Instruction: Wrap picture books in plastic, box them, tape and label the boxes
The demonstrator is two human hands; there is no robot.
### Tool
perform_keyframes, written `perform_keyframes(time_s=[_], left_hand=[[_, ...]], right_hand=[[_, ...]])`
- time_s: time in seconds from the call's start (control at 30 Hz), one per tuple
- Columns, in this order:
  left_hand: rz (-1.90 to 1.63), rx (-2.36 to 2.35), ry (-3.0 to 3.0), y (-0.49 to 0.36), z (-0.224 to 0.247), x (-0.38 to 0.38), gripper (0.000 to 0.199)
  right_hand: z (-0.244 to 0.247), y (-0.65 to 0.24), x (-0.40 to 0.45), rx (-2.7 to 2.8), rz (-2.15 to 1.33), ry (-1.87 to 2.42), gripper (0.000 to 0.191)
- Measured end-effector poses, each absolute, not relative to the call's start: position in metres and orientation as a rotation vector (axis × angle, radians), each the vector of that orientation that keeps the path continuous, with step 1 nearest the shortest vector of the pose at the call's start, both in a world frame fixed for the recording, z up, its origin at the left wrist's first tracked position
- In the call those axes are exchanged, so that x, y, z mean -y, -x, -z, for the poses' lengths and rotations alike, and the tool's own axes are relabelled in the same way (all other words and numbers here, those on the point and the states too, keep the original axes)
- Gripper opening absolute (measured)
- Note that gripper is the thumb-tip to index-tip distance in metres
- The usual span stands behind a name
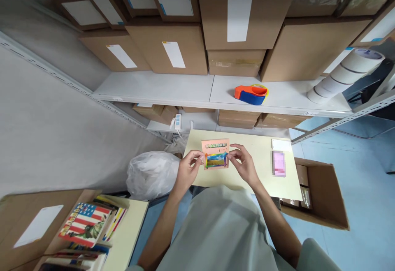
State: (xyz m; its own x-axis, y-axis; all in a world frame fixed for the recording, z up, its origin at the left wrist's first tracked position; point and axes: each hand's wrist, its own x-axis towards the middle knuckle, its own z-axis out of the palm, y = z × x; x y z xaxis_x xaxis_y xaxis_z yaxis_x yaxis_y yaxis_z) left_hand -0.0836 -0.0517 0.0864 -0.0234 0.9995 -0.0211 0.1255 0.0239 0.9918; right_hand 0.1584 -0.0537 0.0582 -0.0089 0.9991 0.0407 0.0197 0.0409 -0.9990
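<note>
A small pink book [215, 145] with a landscape picture on its cover is held up over the cream table [256, 139]. My left hand [189, 169] pinches its left edge between thumb and fingers. On the opposite edge, my right hand [243, 165] grips it the same way, thumb in front. To the right on the table lie a pink item [279, 164], blurred out, and a white paper [281, 144] just above it.
An orange and blue tape dispenser [251, 94] and stacked tape rolls [345, 75] sit on the shelf [173, 88] ahead, below cardboard boxes. An open carton [324, 193] stands right; books [84, 224] and a white plastic bag [151, 174] are left.
</note>
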Motion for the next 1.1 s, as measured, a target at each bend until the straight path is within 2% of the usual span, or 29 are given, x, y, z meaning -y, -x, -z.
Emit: perform_keyframes(time_s=[0.13, 0.47, 0.63, 0.8, 0.97, 1.1], left_hand=[[-1.123, -1.365, -1.293, 0.085, -0.085, 0.054, 0.031], [-1.039, -1.449, -1.375, 0.089, -0.080, 0.060, 0.033], [-1.006, -1.437, -1.328, 0.082, -0.084, 0.063, 0.042], [-1.041, -1.452, -1.341, 0.083, -0.085, 0.066, 0.043], [-1.114, -1.507, -1.380, 0.086, -0.090, 0.070, 0.055], [-1.180, -1.500, -1.618, 0.074, -0.100, 0.076, 0.035]], right_hand=[[-0.055, -0.160, 0.056, 1.259, -1.171, 1.203, 0.038], [-0.059, -0.162, 0.062, 1.256, -1.247, 1.234, 0.042], [-0.062, -0.153, 0.062, 1.145, -1.362, 1.287, 0.052], [-0.064, -0.150, 0.062, 1.148, -1.404, 1.239, 0.054], [-0.056, -0.152, 0.061, 1.141, -1.443, 1.162, 0.059], [-0.036, -0.144, 0.053, 1.068, -1.498, 1.097, 0.049]])
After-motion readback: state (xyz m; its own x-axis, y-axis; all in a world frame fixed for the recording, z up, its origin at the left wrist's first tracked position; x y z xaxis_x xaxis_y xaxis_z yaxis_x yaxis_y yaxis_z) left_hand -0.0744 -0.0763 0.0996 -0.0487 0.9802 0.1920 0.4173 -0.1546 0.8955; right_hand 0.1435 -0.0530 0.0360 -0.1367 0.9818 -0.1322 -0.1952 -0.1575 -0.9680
